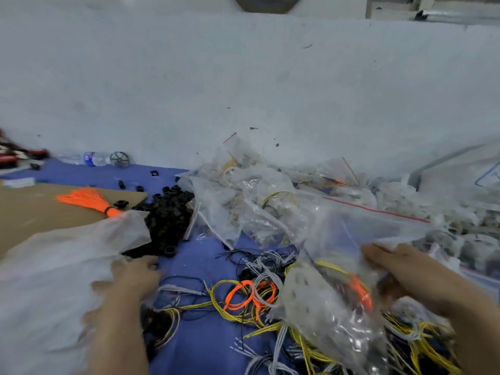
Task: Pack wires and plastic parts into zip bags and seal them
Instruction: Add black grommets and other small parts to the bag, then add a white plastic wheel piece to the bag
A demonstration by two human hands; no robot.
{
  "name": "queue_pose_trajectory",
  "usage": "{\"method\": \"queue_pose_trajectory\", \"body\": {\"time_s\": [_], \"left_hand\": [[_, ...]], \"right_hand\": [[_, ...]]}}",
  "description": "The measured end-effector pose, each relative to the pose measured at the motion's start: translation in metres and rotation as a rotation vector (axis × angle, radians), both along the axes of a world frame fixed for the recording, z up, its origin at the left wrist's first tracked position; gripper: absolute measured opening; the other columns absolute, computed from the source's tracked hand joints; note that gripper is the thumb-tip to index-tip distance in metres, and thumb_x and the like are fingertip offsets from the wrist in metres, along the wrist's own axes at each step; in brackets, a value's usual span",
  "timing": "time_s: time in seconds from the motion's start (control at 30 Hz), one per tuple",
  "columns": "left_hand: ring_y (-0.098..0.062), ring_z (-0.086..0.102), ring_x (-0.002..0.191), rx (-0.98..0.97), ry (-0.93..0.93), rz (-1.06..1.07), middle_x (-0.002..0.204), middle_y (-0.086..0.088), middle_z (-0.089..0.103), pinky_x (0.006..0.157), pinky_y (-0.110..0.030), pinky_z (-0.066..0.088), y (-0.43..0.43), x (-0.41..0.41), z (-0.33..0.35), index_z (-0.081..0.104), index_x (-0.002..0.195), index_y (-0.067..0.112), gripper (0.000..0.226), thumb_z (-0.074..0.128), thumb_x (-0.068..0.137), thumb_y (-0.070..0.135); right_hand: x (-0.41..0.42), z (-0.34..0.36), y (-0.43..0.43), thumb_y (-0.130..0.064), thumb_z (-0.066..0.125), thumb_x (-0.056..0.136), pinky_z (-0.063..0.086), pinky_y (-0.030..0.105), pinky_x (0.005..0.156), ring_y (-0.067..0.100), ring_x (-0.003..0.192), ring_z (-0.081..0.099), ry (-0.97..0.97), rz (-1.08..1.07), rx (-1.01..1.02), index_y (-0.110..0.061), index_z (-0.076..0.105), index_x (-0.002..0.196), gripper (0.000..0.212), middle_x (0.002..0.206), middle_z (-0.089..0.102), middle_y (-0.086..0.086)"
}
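Two hands are seen low over a blue-covered counter (205, 345). The right hand (405, 269) is curled round the side of a clear zip bag (351, 234), with the thumb laid on the plastic. The bag's red zip strip (378, 211) is stretched along its upper edge. The zip bag is held tilted just above the counter at the right. A few orange, yellow and black packed wires (357, 290) are seen through its lower part.

The left hand (135, 280) is set against the edge of a cloudy white bag (54, 280) at the left. This hand is blurred, and it cannot be told whether its fingers are closed on the plastic.

Loose wires (243, 299) in yellow, orange, grey and black are strewn on the counter between the two hands and beneath the zip bag. A heap of black plastic parts (167, 215) is piled just beyond the left hand, beside the far corner of the cloudy white bag. A tied orange bundle (89, 200) is laid on a cardboard sheet (35, 215) to the left of that heap. A mound of filled bags (243, 190) is stacked behind the zip bag, against a white wall (243, 77). A water bottle (92, 159) is laid on its side at the foot of the wall, far to the left.
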State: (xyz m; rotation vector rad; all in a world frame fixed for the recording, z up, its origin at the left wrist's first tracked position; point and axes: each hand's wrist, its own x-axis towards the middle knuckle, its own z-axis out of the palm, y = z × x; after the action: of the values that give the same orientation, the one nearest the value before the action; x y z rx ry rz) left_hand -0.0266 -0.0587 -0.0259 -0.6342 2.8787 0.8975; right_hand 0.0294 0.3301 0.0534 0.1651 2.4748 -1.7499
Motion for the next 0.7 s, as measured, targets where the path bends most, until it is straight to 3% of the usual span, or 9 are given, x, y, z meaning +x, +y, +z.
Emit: {"method": "queue_pose_trajectory", "body": {"time_s": [0.1,0.17,0.2,0.27,0.33,0.47,0.6,0.7], "left_hand": [[-0.037,0.005,0.144,-0.013,-0.069,0.006,0.153,-0.016,0.020,0.116,-0.050,0.012,0.012,-0.007,-0.006,0.044,0.138,0.025,0.048,0.043,0.093,0.010],[-0.037,0.005,0.144,-0.029,-0.061,0.033,0.153,-0.017,0.013,0.115,-0.053,0.016,0.017,-0.007,-0.003,0.043,0.140,0.020,0.049,0.039,0.093,0.005],[-0.038,0.009,0.142,-0.033,-0.062,0.041,0.152,-0.016,0.012,0.114,-0.052,0.019,0.019,-0.006,-0.002,0.045,0.138,0.017,0.047,0.039,0.093,0.005],[-0.039,0.020,0.136,-0.070,-0.063,0.078,0.147,-0.015,0.016,0.112,-0.050,0.025,0.020,-0.001,-0.002,0.049,0.131,0.015,0.038,0.041,0.094,0.009],[-0.039,0.032,0.131,-0.097,-0.008,0.119,0.143,-0.017,0.031,0.108,-0.045,0.033,0.018,0.002,0.003,0.052,0.127,0.011,0.032,0.045,0.095,0.014],[-0.043,0.053,0.114,0.057,0.259,0.259,0.118,-0.030,0.060,0.094,-0.038,0.041,0.012,0.009,0.019,0.066,0.112,-0.004,0.030,0.052,0.085,-0.006],[-0.035,0.057,0.113,0.046,0.477,0.240,0.117,-0.018,0.066,0.098,-0.037,0.041,0.010,0.012,0.039,0.067,0.117,0.006,0.039,0.055,0.083,-0.007],[-0.034,0.060,0.107,0.049,0.539,0.213,0.111,-0.014,0.069,0.095,-0.040,0.044,0.015,0.012,0.042,0.069,0.111,0.010,0.039,0.056,0.080,-0.009]], "right_hand": [[-0.020,0.017,-0.017,-0.014,0.050,0.095,0.047,0.022,0.035,0.017,0.036,0.057,0.003,-0.117,-0.399,0.000,0.051,0.076,0.023,0.045,0.055,0.009],[-0.040,0.037,-0.026,-0.022,0.048,0.095,0.056,0.023,0.048,0.019,0.064,0.071,0.068,-0.124,-0.688,0.003,0.052,0.090,0.026,0.072,0.069,0.016],[-0.047,0.047,-0.031,-0.032,0.049,0.091,0.059,0.027,0.060,0.024,0.085,0.071,0.099,-0.102,-0.788,0.004,0.052,0.106,0.039,0.093,0.068,0.021],[-0.052,0.058,-0.040,-0.050,0.055,0.076,0.057,0.034,0.080,0.029,0.113,0.059,0.132,-0.072,-0.809,-0.003,0.042,0.133,0.074,0.122,0.054,0.024],[-0.048,0.054,-0.048,-0.053,0.059,0.069,0.056,0.038,0.086,0.034,0.118,0.055,0.131,-0.019,-0.800,-0.008,0.037,0.141,0.088,0.133,0.046,0.025],[-0.029,0.022,-0.044,-0.052,0.058,0.077,0.054,0.046,0.084,0.034,0.112,0.061,0.084,0.061,-0.837,-0.016,0.049,0.133,0.067,0.125,0.059,0.022],[-0.016,0.008,-0.025,-0.045,0.055,0.082,0.054,0.046,0.083,0.032,0.110,0.063,0.071,0.112,-0.812,-0.014,0.056,0.125,0.054,0.119,0.065,0.015],[-0.015,0.011,-0.014,-0.043,0.052,0.082,0.054,0.046,0.083,0.029,0.108,0.065,0.102,0.090,-0.805,-0.015,0.057,0.124,0.051,0.120,0.066,0.012]]}}
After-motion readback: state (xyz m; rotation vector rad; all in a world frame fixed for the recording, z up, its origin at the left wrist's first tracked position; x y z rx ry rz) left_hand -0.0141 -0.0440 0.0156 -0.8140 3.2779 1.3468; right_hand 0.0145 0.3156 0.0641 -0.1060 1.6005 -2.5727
